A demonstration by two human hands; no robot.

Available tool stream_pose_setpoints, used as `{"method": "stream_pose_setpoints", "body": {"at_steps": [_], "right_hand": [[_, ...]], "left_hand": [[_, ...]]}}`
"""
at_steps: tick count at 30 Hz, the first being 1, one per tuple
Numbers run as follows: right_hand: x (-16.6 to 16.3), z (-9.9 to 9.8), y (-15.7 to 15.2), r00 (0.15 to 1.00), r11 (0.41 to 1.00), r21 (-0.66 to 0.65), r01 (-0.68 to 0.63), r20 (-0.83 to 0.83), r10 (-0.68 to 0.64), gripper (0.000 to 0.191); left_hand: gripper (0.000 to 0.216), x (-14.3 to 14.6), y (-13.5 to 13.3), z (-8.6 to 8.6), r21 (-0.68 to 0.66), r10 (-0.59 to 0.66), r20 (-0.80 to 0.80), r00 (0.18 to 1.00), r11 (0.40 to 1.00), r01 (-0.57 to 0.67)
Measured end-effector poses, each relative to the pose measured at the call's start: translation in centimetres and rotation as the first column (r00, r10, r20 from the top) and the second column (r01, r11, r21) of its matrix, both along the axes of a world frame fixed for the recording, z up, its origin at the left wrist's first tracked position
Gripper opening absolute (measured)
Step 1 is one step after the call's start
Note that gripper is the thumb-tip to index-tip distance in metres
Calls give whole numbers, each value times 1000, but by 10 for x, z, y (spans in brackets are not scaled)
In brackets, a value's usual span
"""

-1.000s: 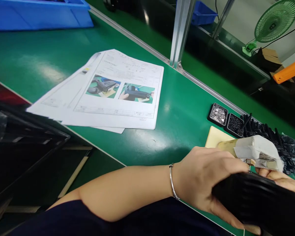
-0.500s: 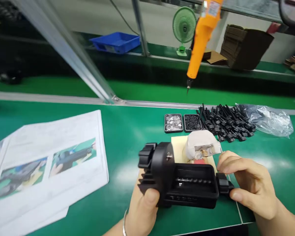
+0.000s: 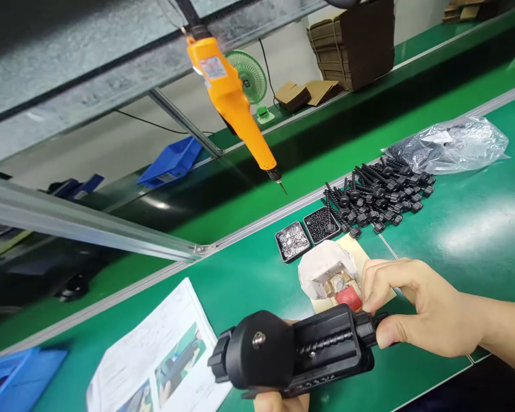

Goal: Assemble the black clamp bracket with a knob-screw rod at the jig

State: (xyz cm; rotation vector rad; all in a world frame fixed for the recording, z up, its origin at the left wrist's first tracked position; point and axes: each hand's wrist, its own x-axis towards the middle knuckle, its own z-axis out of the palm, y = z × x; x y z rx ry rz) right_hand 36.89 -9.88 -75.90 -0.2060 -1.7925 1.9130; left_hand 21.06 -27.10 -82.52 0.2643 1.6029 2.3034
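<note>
Gripping black clamp [image 3: 296, 355]; screwdriver label [image 3: 213, 67] unreadable.

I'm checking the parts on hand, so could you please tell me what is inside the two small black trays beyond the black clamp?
The left tray holds small silvery metal pieces; the right tray holds tiny black pieces, type unclear. Black knob screws overlap its far corner, hiding part of it.

Two trays [image 3: 309, 233] lie left of the screw pile [image 3: 375, 191] (bag [image 3: 450, 143] behind).
</note>
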Motion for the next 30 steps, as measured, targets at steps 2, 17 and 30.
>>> {"method": "stream_pose_setpoints", "body": {"at_steps": [2,17,30], "right_hand": [[0,2,2,1000,1000,-4,-4,6,4,17],[4,6,7,995,991,130,13,99,-27,19],[0,3,6,993,997,-74,-22,114,30,17]], "left_hand": [[69,3,6,6,21,10,-62,998,1000,-9],[66,3,8,3,-24,-25,-152,988,999,22],[38,-6,2,18,126,-368,270,890,929,347]]}}
